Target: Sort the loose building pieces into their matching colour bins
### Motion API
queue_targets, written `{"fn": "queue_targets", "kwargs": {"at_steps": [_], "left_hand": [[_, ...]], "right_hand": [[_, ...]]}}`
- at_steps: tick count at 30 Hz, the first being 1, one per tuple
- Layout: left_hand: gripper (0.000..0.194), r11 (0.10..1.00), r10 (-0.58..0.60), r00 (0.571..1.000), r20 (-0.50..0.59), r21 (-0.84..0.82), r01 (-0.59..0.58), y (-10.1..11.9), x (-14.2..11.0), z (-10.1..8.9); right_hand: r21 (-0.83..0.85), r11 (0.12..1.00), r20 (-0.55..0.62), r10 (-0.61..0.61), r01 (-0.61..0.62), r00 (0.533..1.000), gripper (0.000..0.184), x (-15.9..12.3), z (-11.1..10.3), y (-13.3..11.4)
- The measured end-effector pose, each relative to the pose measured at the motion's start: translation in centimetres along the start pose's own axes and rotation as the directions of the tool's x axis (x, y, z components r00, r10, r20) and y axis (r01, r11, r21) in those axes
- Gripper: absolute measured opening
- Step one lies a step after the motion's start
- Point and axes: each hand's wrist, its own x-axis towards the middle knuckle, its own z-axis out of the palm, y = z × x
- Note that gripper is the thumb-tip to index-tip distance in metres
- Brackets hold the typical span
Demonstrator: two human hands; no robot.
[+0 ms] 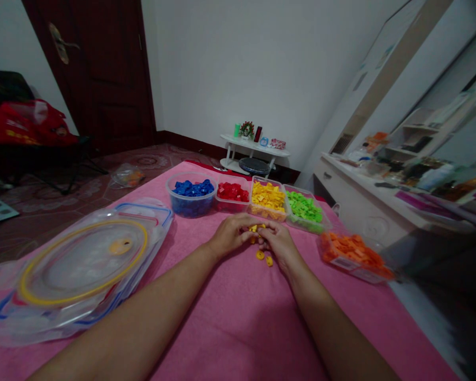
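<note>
My left hand (pixel 233 233) and my right hand (pixel 278 242) meet over the pink cloth (pixel 238 317), fingers curled around a small bunch of yellow plastic pieces (pixel 256 228). Two more yellow pieces (pixel 264 257) lie on the cloth just below my hands. Behind them stands a row of clear tubs: a round one of blue pieces (pixel 192 196), then red pieces (pixel 232 193), yellow pieces (pixel 267 199) and green pieces (pixel 304 208). A tub of orange pieces (pixel 355 254) sits to the right of my right hand.
A stack of clear container lids (pixel 79 270) with coloured rims lies at the left on the cloth. A white dresser (pixel 381 211) crowded with items stands on the right. A low white shelf (pixel 256 151), a dark door (pixel 99 69) and a chair with a red bag (pixel 27 127) are beyond.
</note>
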Motion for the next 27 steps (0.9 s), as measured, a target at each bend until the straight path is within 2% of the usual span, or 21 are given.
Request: {"fn": "queue_targets", "kwargs": {"at_steps": [5, 12, 17, 22, 27], "left_hand": [[0.032, 0.999, 0.027, 0.999, -0.02, 0.03, -0.027, -0.3, 0.1, 0.1], [0.035, 0.997, -0.005, 0.999, 0.035, 0.077, 0.002, -0.1, 0.0, 0.1], [0.037, 0.997, -0.023, 0.998, 0.053, 0.08, 0.018, 0.2, 0.0, 0.1], [0.035, 0.995, -0.041, 0.996, 0.08, 0.092, 0.033, 0.6, 0.1, 0.0], [0.043, 0.991, -0.082, 0.995, 0.054, 0.106, 0.076, 0.6, 0.0, 0.1]], "right_hand": [[0.154, 0.983, 0.082, 0.086, -0.098, 0.993, 0.021, -0.2, 0.0, -0.1], [0.339, 0.928, 0.141, 0.111, -0.153, 0.984, 0.011, -0.2, 0.2, -0.4], [0.403, 0.897, 0.171, 0.119, -0.179, 0.978, 0.009, 0.0, 0.3, -0.4], [0.449, 0.858, 0.214, 0.167, -0.249, 0.962, 0.017, 0.1, 0.2, -0.4], [0.446, 0.869, 0.227, 0.119, -0.212, 0.967, 0.014, 0.0, 0.2, -0.2]]}}
